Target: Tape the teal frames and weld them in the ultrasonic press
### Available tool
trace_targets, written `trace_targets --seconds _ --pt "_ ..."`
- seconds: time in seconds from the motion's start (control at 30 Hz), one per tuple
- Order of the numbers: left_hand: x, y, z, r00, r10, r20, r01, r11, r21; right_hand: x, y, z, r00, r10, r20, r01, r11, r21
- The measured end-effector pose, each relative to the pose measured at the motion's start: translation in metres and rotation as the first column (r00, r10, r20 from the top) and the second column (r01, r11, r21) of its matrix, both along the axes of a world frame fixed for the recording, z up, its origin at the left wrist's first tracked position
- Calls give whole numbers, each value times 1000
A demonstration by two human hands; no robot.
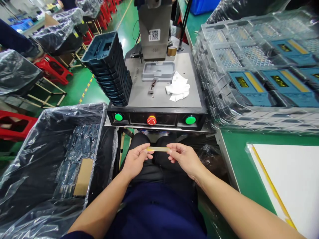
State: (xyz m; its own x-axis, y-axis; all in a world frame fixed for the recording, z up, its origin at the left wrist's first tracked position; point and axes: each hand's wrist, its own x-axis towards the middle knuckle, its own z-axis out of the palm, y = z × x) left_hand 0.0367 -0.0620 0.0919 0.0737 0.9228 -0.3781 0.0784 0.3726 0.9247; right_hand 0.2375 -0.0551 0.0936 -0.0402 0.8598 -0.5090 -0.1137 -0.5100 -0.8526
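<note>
In the head view, a person sits with both hands in front of a machine. The left hand [137,157] pinches one end of a thin, yellowish strip [158,149] with the thumb and fingers. The right hand [180,156] pinches the other end the same way. The strip is held up flat and straight between the two hands, over the person's lap [159,166], in front of the machine's edge.

On that front edge are a green button [118,117] at the left, a red button [151,120] in the middle and another green button [190,119] at the right. On the metal plate [134,89] above them, a tall pile of dark blue cases [107,66] stands at the left and leans a little. A grey holder [159,71] sits near the middle, under a big metal block [154,20]. A crumpled white cloth [178,87] lies just beside the holder, and a roll of brown tape [171,50] is behind it.

To the right, clear trays [214,116] are piled up, with blue parts [281,81] in the top one. Nearer, a white sheet [299,186] with a yellow strip along its side [269,184] lies on a green table [236,149]. To the left, a big box lined with plastic [27,159] holds more dark parts [83,142] and a piece of brown card [83,177].
</note>
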Motion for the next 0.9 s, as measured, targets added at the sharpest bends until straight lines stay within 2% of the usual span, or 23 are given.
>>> trace_targets --seconds 0.33,0.67,0.9 --pt "-1 -1 1 1000 -11 -1 11 1000 -4 0 0 0 1000 -1 1 1 1000 -4" --pt "-4 -2 -6 998 -60 -21 61 998 20 1 0 0 1000 -24 -9 24 1000 -9" --pt "-4 -1 -2 995 -100 -1 100 994 48 1 2 2 997 -44 -69 38 996 -83"
